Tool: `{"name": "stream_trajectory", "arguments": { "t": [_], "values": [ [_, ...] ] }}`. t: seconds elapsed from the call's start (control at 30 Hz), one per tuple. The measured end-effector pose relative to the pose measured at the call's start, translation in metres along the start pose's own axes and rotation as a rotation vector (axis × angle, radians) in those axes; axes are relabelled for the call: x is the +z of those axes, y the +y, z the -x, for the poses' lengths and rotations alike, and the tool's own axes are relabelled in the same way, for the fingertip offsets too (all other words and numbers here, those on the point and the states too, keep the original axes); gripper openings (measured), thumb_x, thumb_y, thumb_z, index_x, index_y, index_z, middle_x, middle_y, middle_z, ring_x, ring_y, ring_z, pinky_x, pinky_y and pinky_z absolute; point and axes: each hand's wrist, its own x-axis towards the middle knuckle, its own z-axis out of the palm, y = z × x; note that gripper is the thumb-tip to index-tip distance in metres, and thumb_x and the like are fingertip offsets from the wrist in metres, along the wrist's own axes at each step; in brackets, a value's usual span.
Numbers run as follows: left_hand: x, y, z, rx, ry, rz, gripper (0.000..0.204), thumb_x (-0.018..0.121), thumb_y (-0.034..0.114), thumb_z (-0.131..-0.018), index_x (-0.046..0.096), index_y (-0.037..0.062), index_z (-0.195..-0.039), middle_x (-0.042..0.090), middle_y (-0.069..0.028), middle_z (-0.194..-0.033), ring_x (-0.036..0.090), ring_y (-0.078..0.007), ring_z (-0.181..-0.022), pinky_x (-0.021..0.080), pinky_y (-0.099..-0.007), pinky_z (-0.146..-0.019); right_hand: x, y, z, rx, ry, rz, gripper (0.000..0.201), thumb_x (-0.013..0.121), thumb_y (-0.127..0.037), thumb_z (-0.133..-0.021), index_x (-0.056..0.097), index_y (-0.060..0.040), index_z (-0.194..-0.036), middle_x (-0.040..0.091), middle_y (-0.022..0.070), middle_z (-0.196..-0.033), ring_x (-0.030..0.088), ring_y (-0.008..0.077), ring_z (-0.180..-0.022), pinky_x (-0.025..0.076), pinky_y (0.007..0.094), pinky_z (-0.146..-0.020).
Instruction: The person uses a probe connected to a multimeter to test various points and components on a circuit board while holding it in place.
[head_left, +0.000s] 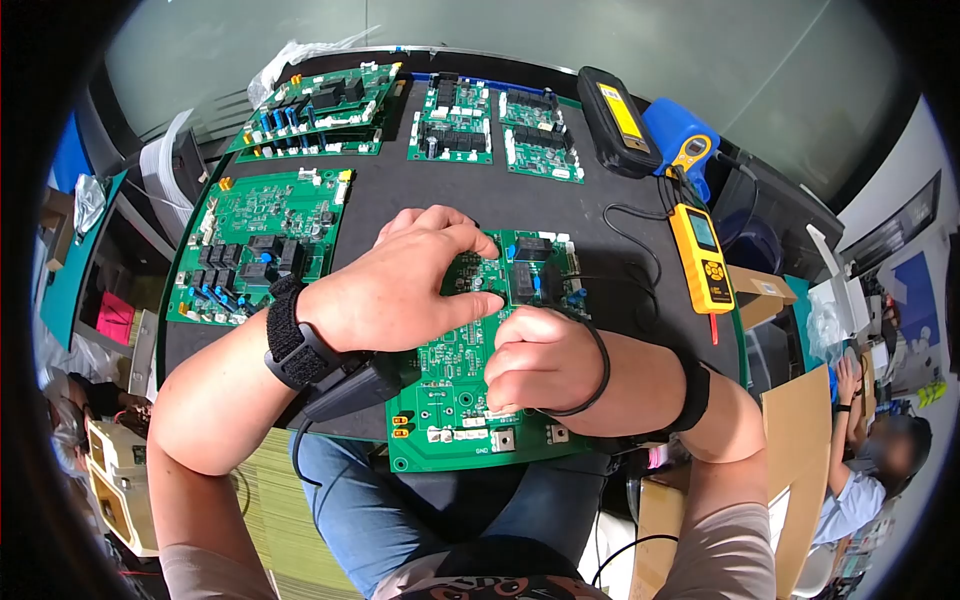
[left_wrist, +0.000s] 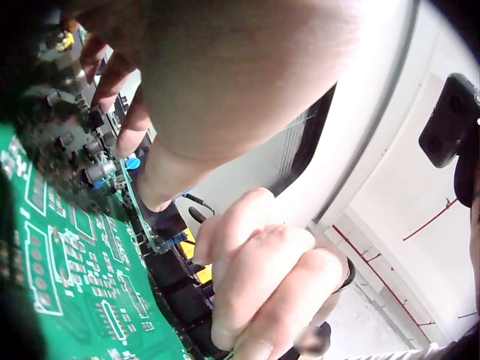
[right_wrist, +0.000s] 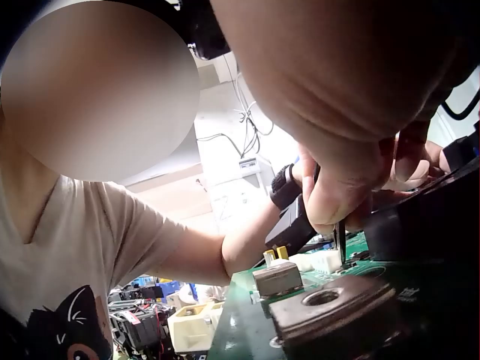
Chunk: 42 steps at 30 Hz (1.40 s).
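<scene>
My left hand (head_left: 420, 280) reaches over a large green circuit board (head_left: 440, 458) at the table's front edge. Its thumb and fingers are spread, with their tips by the upper components; in the left wrist view the fingers (left_wrist: 124, 124) come down among them. My right hand (head_left: 535, 360) is bent low over the same board, beside its white connectors (head_left: 470, 432). In the right wrist view it pinches a thin dark pointed tool (right_wrist: 341, 244), its tip down at a white connector (right_wrist: 324, 260). The tool's upper part is hidden by the hand, and I cannot tell its kind.
Another large board (head_left: 265, 215) lies left, with stacked boards (head_left: 320, 110) behind it. Smaller boards (head_left: 450, 115) stand at the back. On the right are a yellow handheld meter (head_left: 703, 258) with cables, a black case (head_left: 618, 125) and a blue tool (head_left: 680, 140). A person (head_left: 860, 470) is beyond.
</scene>
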Motion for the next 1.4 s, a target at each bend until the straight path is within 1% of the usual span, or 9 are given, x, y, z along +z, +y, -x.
{"name": "stream_trajectory", "arguments": {
  "t": [0.17, 0.33, 0.63, 0.73, 0.93, 1.07, 1.13, 1.27, 1.4],
  "values": [
    [-0.0001, -0.0013, 0.0003, 0.011, 0.010, 0.001, 0.046, 0.079, 0.029, -0.089, 0.063, 0.0088, -0.127, 0.051, -0.0201, -0.142, 0.042, -0.0389, -0.137, 0.037, -0.0468, -0.115, -0.0015, 0.0008, 0.0001, -0.012, -0.024, 0.034, 0.022, 0.065, -0.005, -0.076, 0.053, -0.0119, -0.093, 0.058, 0.0036, -0.095, 0.052, 0.0284, -0.099, 0.045, 0.0411, -0.091],
    [-0.0001, -0.0009, -0.0001, -0.007, -0.006, -0.006, 0.047, 0.079, 0.029, -0.088, 0.063, 0.0087, -0.128, 0.051, -0.0202, -0.143, 0.042, -0.0391, -0.137, 0.037, -0.0471, -0.115, -0.0029, -0.0031, -0.0002, -0.011, -0.009, 0.106, 0.018, 0.063, -0.007, -0.079, 0.054, -0.0125, -0.093, 0.057, 0.0026, -0.094, 0.051, 0.0274, -0.099, 0.045, 0.0402, -0.088],
    [-0.0009, 0.0025, -0.0001, -0.019, -0.006, 0.000, 0.047, 0.080, 0.027, -0.087, 0.064, 0.0091, -0.127, 0.051, -0.0202, -0.143, 0.042, -0.0399, -0.138, 0.037, -0.0472, -0.115, -0.0020, -0.0010, -0.0034, -0.032, -0.002, 0.061, 0.017, 0.063, -0.006, -0.078, 0.052, -0.0120, -0.091, 0.053, 0.0047, -0.090, 0.050, 0.0283, -0.095, 0.046, 0.0401, -0.085],
    [0.0013, 0.0003, 0.0003, 0.007, 0.013, -0.015, 0.046, 0.079, 0.024, -0.086, 0.063, 0.0093, -0.127, 0.050, -0.0204, -0.143, 0.042, -0.0401, -0.138, 0.036, -0.0473, -0.116, -0.0029, 0.0001, -0.0037, -0.015, -0.043, 0.078, 0.018, 0.064, -0.006, -0.077, 0.053, -0.0118, -0.089, 0.053, 0.0057, -0.089, 0.051, 0.0287, -0.096, 0.046, 0.0402, -0.086],
    [-0.0014, 0.0042, -0.0002, -0.024, -0.021, -0.022, 0.047, 0.079, 0.019, -0.085, 0.062, 0.0094, -0.129, 0.049, -0.0210, -0.145, 0.041, -0.0408, -0.138, 0.036, -0.0474, -0.116, -0.0053, -0.0055, -0.0062, 0.073, -0.011, 0.010, 0.019, 0.064, -0.001, -0.074, 0.055, -0.0113, -0.088, 0.053, 0.0074, -0.089, 0.053, 0.0312, -0.100, 0.048, 0.0398, -0.085],
    [0.0005, 0.0005, 0.0005, 0.015, 0.009, -0.021, 0.047, 0.079, 0.020, -0.085, 0.062, 0.0095, -0.129, 0.049, -0.0208, -0.144, 0.041, -0.0408, -0.138, 0.036, -0.0476, -0.116, -0.0047, -0.0044, -0.0062, 0.006, -0.024, 0.089, 0.019, 0.063, 0.001, -0.075, 0.056, -0.0107, -0.088, 0.054, 0.0077, -0.090, 0.054, 0.0322, -0.101, 0.049, 0.0399, -0.081],
    [-0.0003, 0.0019, 0.0006, -0.002, -0.006, -0.018, 0.047, 0.079, 0.021, -0.086, 0.062, 0.0095, -0.129, 0.049, -0.0207, -0.144, 0.041, -0.0406, -0.138, 0.036, -0.0477, -0.116, -0.0043, -0.0063, -0.0056, 0.110, -0.004, -0.029, 0.018, 0.063, 0.000, -0.076, 0.057, -0.0114, -0.088, 0.055, 0.0070, -0.089, 0.055, 0.0314, -0.099, 0.048, 0.0406, -0.082],
    [0.0002, -0.0003, -0.0006, 0.003, -0.003, -0.020, 0.048, 0.079, 0.024, -0.087, 0.062, 0.0094, -0.129, 0.049, -0.0209, -0.144, 0.041, -0.0408, -0.138, 0.036, -0.0481, -0.116, -0.0059, -0.0043, -0.0060, 0.078, -0.022, -0.020, 0.018, 0.064, -0.001, -0.076, 0.058, -0.0133, -0.088, 0.056, 0.0051, -0.088, 0.055, 0.0304, -0.098, 0.047, 0.0403, -0.082],
    [0.0007, 0.0004, 0.0004, 0.005, -0.001, -0.028, 0.048, 0.079, 0.029, -0.088, 0.063, 0.0089, -0.128, 0.050, -0.0216, -0.144, 0.041, -0.0413, -0.138, 0.037, -0.0486, -0.115, -0.0059, -0.0056, -0.0046, 0.052, -0.029, 0.077, 0.018, 0.066, -0.003, -0.076, 0.058, -0.0154, -0.087, 0.058, 0.0022, -0.090, 0.055, 0.0285, -0.099, 0.048, 0.0392, -0.082]
  ]
}}
